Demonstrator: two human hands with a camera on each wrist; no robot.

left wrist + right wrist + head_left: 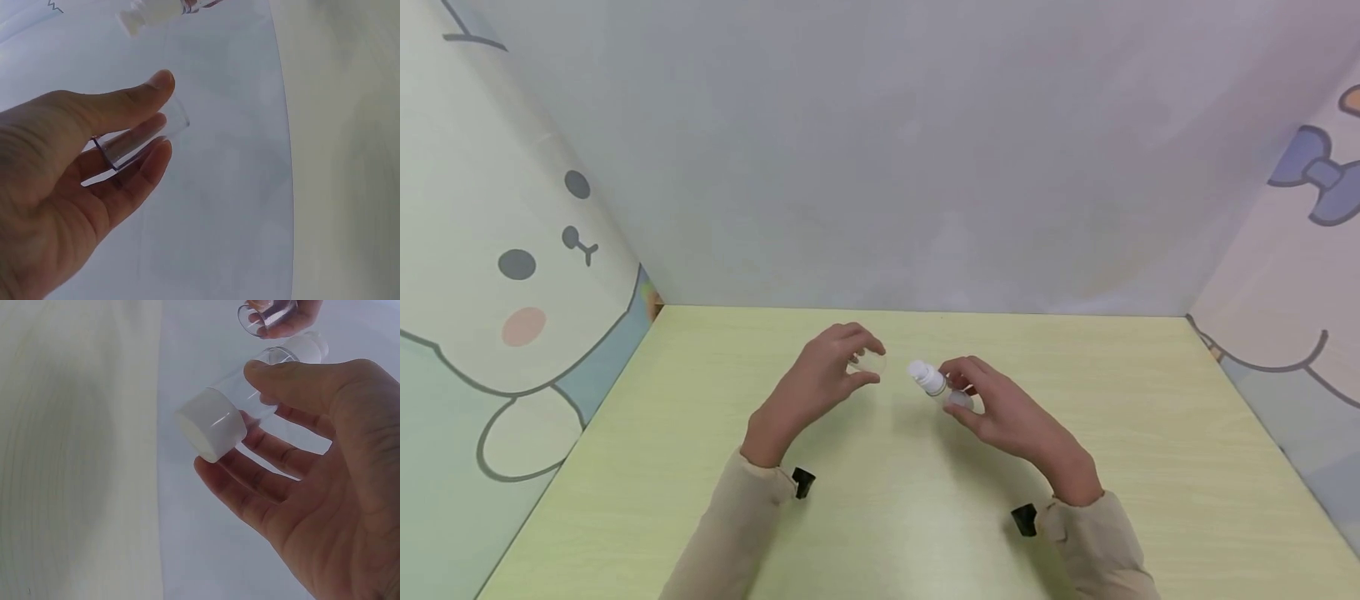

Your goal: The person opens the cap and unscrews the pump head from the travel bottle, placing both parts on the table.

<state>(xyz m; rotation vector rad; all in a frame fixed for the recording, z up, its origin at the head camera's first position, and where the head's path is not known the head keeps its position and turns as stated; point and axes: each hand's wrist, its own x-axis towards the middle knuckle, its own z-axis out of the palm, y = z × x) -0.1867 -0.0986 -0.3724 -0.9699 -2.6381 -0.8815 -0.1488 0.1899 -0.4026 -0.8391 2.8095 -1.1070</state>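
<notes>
In the head view my left hand (829, 367) holds a clear cap (871, 362) above the table. The left wrist view shows this hollow, see-through cap (134, 147) pinched between thumb and fingers. To its right, my right hand (1000, 408) grips a small pump bottle (957, 400), tilted with its white pump head (927, 377) toward the left hand. In the right wrist view the bottle has a clear body (240, 387) and a white base (212, 425), with thumb and fingers around the body. Cap and bottle are apart.
Both hands are over a pale wooden table (880, 517). A grey-white backdrop (880, 167) rises behind it, and side panels with cartoon prints (520, 333) flank it. A small black piece (802, 482) sits at each sleeve cuff.
</notes>
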